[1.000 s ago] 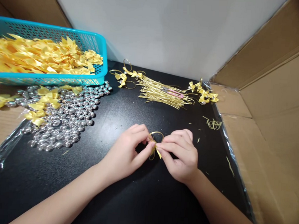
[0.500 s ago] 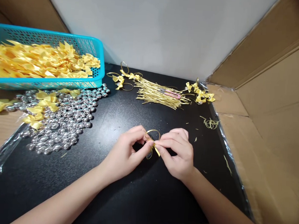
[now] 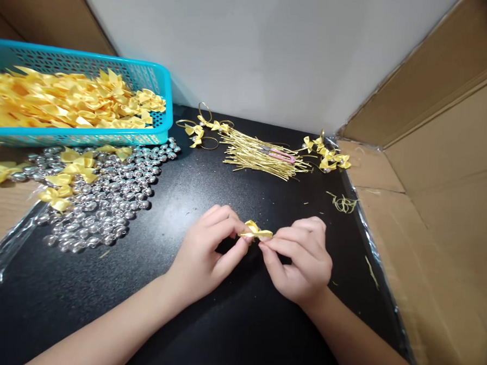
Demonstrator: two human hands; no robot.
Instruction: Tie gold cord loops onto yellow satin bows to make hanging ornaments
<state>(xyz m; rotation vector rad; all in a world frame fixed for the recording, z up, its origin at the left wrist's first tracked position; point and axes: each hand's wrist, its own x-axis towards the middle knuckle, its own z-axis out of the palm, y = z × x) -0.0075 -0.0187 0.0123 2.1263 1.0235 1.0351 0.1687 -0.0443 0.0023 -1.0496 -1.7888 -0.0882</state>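
A small yellow ribbon bow [image 3: 258, 232] is held between my two hands, above the black tabletop near its front middle. My left hand [image 3: 215, 246] pinches the bow's left end between thumb and fingers. At the other end, the thumb and forefinger of my right hand [image 3: 300, 256] grip the bow's right side. The gold cord loop that showed before is hidden now, as is any bead behind the bow.
To the left lie many silver beads [image 3: 90, 218] with several yellow bows on top. A turquoise basket [image 3: 169, 108] of bows stands behind them. Gold cords [image 3: 249, 153] lie at the back under pink-handled snips [image 3: 281, 154]. Finished-looking bow loops [image 3: 328, 157] sit at the back right.
My hands have drawn slightly apart, the right one moving rightward. The bow has turned so its loops face up, and the gold cord loop has gone from sight.
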